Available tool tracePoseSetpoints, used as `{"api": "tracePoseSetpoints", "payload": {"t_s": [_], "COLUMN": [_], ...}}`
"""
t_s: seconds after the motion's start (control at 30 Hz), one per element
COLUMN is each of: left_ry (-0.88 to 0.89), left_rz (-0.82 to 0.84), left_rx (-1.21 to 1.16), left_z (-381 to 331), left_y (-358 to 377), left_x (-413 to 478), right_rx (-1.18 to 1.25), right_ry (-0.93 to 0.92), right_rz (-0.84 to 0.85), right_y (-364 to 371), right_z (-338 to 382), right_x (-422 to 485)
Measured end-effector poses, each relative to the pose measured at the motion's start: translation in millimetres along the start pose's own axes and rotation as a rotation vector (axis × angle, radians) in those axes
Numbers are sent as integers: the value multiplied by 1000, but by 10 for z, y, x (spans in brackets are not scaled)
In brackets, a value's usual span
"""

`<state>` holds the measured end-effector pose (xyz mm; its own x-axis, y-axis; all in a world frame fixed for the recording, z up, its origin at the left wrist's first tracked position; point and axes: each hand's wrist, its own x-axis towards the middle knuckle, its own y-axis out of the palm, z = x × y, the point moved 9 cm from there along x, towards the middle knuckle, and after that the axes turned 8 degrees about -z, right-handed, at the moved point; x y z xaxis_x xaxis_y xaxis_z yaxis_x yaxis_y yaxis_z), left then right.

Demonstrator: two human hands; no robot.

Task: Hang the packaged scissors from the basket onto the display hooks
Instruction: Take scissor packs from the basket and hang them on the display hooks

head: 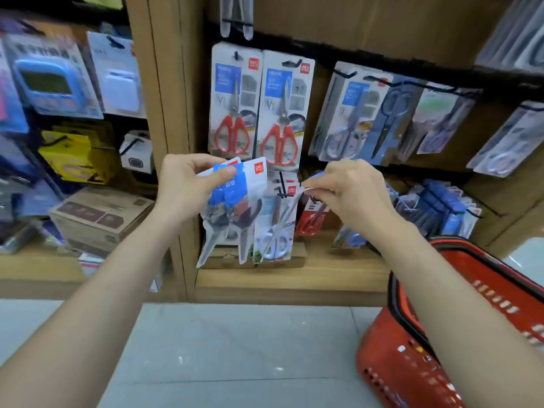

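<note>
My left hand (188, 184) grips a small bundle of packaged scissors (232, 213) by their blue-and-white card tops, in front of the wooden display. My right hand (350, 187) pinches the top edge of another packaged scissors (279, 228) with white handles, holding it at a black display hook (282, 189) in the lower row. The red basket (418, 343) stands on the floor at the lower right, under my right forearm; its contents are hidden.
Red-handled scissors packs (256, 113) hang on upper hooks, with grey and dark ones (382, 119) to their right. Blue packs (435, 207) fill lower-right hooks. A cardboard box (100, 216) and other goods sit in the left bay. Grey floor tiles (235, 348) lie below.
</note>
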<state>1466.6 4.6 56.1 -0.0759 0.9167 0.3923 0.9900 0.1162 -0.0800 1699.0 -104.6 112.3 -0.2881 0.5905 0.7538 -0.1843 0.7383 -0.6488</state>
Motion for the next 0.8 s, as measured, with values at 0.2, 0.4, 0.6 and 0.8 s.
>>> {"api": "tracePoseSetpoints", "payload": {"t_s": [0.2, 0.4, 0.6, 0.8], "left_ry": [-45, -54, -20, 20], "left_rz": [69, 146, 173, 140], "left_rx": [-3, 7, -28, -109], "left_z": [124, 191, 170, 65], "left_y": [-10, -76, -88, -135], "left_x": [45, 47, 76, 209], "right_rx": [710, 1043, 1162, 1071], "right_ry": [573, 614, 691, 742], "right_rz": [191, 426, 504, 202], "right_y": [284, 390, 508, 566], "right_z": [-51, 257, 329, 141], "right_x": [-191, -251, -325, -191]}}
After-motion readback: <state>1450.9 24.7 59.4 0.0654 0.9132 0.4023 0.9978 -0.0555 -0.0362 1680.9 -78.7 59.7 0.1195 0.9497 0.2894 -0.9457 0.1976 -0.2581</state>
